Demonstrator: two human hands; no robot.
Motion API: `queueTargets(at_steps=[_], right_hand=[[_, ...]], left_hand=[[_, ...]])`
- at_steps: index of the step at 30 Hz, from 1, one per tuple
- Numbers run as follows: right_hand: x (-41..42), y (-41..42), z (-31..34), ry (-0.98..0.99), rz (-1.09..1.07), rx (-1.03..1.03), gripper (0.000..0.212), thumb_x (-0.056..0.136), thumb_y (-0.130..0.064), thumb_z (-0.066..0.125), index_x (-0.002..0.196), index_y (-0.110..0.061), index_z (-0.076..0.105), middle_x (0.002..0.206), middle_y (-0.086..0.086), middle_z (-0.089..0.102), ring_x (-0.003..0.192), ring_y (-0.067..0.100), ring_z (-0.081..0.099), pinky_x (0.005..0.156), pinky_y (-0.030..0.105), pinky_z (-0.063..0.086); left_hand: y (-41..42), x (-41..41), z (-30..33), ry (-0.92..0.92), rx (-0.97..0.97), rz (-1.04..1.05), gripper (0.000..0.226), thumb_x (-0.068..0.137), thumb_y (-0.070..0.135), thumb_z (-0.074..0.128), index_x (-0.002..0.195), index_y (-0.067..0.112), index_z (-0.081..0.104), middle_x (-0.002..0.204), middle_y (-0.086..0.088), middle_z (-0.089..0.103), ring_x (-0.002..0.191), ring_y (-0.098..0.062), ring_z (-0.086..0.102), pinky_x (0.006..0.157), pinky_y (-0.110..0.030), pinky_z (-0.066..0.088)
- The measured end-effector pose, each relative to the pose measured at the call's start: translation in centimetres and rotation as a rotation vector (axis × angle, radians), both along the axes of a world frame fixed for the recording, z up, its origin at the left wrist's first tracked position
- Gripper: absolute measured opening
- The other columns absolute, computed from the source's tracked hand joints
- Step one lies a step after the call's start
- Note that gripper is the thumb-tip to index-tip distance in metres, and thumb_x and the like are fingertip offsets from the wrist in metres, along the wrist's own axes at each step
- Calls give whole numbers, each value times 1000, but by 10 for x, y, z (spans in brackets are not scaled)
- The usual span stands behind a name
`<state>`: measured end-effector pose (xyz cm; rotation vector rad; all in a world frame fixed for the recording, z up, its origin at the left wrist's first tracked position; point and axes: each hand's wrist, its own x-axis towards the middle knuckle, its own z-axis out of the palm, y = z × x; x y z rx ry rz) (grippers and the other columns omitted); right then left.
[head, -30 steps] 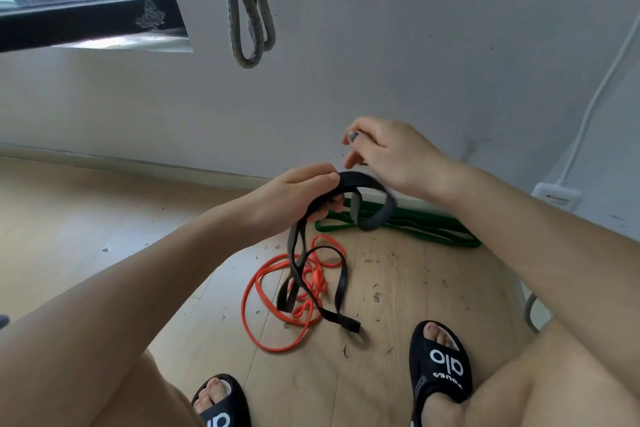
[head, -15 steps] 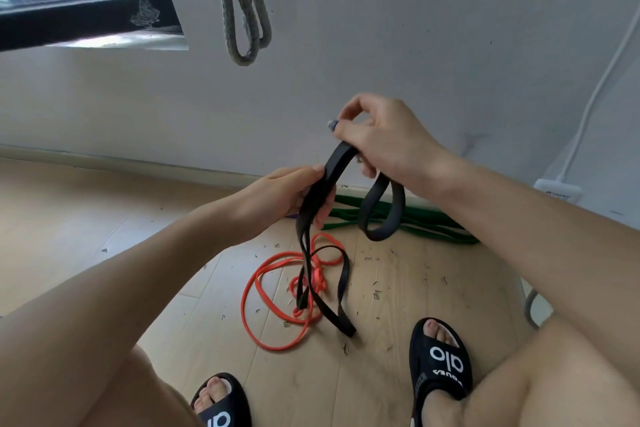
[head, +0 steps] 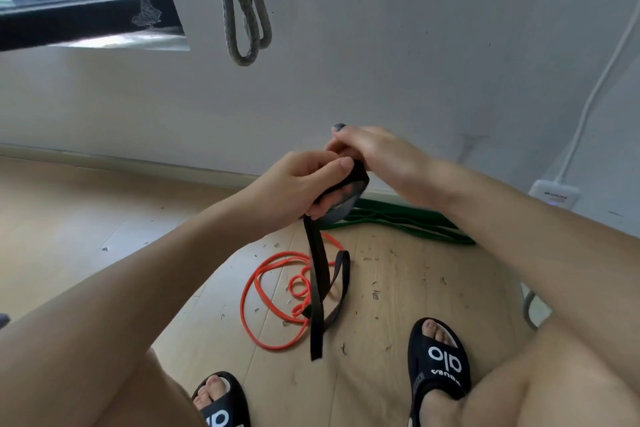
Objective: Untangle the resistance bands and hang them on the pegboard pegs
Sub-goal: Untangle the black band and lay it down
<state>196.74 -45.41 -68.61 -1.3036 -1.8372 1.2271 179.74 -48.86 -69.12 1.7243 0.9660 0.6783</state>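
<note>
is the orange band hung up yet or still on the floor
Still on the floor. The orange band lies in loose coils on the wooden floor beneath the black band, untouched by either hand.

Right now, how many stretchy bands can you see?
4. The black band dangles from both hands; the orange band lies coiled on the floor; the green band lies by the wall; a grey band hangs on the wall. More may be hidden.

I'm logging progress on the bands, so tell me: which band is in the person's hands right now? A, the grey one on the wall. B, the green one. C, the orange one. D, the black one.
D: both the left hand and the right hand grip the black band, whose loops dangle over the orange band on the floor.
</note>
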Motion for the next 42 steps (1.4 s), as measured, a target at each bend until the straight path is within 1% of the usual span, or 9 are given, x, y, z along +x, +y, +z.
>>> queueTargets(at_steps=[5,8,15,20,24,30,35,39,42], right_hand=[[-8,-5,3,-81,39,69,43,107,-41,43,77,-13,54,55,-1,48,46,12,44,54,31,36],[-2,-6,15,-216,-42,273,28,102,-38,58,81,-19,60,52,-11,52,44,-1,45,50,16,35],[13,-1,23,-233,-211,442,21,98,-30,64,80,-20,57,42,-10,48,41,9,42,56,29,42],[27,3,27,-201,-295,441,22,99,-25,63,79,-17,57,36,-13,39,35,7,35,44,15,33],[35,7,24,-189,-359,413,25,99,-29,63,77,-19,57,37,-14,39,37,7,34,43,16,32],[38,7,9,-462,-215,124,35,106,-38,48,96,-9,66,66,3,64,59,18,57,61,31,42],[12,-2,6,-32,25,-110,54,111,-45,28,104,-8,66,91,14,77,92,27,73,93,37,51],[-4,-10,6,30,122,-54,45,110,-42,39,87,-10,61,56,3,55,47,17,48,58,35,46],[1,-6,13,-71,15,126,26,104,-36,58,89,-14,64,48,-6,47,42,15,41,46,28,36]], left_hand=[[2,-11,-3,25,-51,24,39,109,34,43,88,8,62,62,-3,51,55,-19,46,61,-36,43],[2,-16,-4,65,-91,-11,42,109,39,39,89,9,59,69,-5,54,66,-21,55,75,-37,51],[0,-18,-7,178,16,21,48,110,40,35,96,3,60,76,-5,54,69,-18,52,72,-33,48],[5,-29,-10,269,-8,29,46,110,42,34,104,5,61,90,-18,61,92,-35,62,103,-51,50],[6,-34,-7,182,-5,70,35,111,33,37,87,17,57,73,3,52,66,-11,49,74,-32,45],[0,-28,1,18,-4,83,28,110,22,40,93,13,60,73,-2,51,66,-13,48,75,-25,48],[-8,-9,10,-5,29,35,28,110,23,41,98,8,62,78,-8,54,72,-20,52,80,-39,46],[-5,-10,7,4,-9,70,33,111,25,39,110,5,65,76,-3,56,69,-15,54,72,-33,46],[-1,-22,0,97,-34,43,42,111,37,36,98,10,65,77,-3,61,72,-18,57,78,-42,47]])
